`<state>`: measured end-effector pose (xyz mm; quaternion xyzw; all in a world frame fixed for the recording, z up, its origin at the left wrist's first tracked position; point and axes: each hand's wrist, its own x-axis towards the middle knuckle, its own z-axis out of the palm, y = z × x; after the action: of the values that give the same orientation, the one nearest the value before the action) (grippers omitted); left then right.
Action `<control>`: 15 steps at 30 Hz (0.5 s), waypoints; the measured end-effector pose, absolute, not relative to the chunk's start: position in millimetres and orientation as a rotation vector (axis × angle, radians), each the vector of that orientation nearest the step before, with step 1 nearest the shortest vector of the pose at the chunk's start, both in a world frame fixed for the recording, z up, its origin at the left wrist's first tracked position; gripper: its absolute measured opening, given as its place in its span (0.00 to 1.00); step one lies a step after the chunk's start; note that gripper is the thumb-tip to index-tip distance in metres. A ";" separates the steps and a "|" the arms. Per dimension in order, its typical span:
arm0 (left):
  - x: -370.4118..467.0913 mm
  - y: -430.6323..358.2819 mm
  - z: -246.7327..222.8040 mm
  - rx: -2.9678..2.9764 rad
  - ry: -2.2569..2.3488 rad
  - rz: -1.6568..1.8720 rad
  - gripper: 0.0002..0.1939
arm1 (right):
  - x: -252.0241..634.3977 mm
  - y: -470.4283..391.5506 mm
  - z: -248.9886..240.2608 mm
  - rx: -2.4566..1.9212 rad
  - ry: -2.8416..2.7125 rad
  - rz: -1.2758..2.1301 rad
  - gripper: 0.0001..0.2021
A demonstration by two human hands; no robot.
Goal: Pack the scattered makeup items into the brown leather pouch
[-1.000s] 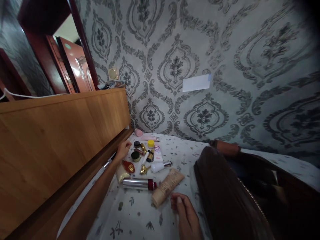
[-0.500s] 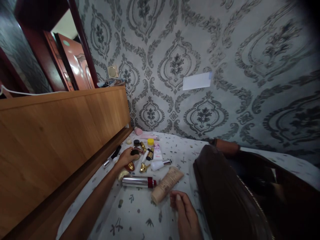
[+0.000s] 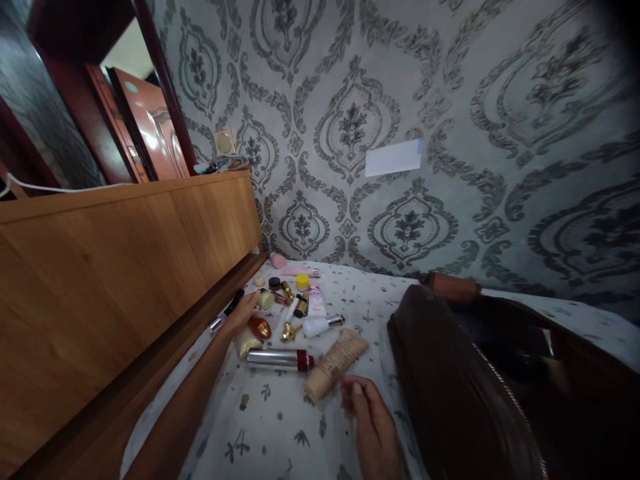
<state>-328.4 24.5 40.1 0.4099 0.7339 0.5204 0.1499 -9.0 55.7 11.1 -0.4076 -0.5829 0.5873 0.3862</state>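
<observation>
My left hand [image 3: 244,312] reaches in among the cosmetics, fingers closed at the left edge of a small round jar [image 3: 266,300] whose pale green face is turned to view. Close below it are a brown-red bottle with a gold emblem [image 3: 260,327] and a cream-coloured round item [image 3: 247,345]. A silver bottle with a dark red end [image 3: 279,360] lies nearer me. Beside the tan squeeze tube [image 3: 336,365], my right hand [image 3: 371,417] rests loosely curled, thumb near the index finger, nothing visible in it.
An open dark brown bag [image 3: 430,373] stands on the right. A wooden board [image 3: 130,267] edges the patterned sheet [image 3: 285,427] on the left. Farther back lie a yellow-lidded jar [image 3: 302,281], a pink tube [image 3: 300,271], a white bottle [image 3: 320,325] and a black-and-clear tube [image 3: 233,303].
My left hand has drawn slightly back to the left. The round jar at its fingers showed a dark top before and now shows a pale green face. My right hand stays about where it was.
</observation>
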 end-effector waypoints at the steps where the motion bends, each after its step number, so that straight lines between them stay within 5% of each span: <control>1: -325.8 23.4 40.0 1.159 2.097 1.524 0.34 | -9.0 55.9 10.7 -1.032 -1.483 1.486 0.24; 15: -289.9 13.4 36.3 1.061 1.981 1.835 0.27 | -10.8 55.1 7.1 -0.997 -1.499 1.478 0.23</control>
<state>-289.9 13.4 36.3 0.3631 0.6779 0.6279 0.1199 -10.8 55.1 7.1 -0.3932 -0.5911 0.5829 0.3953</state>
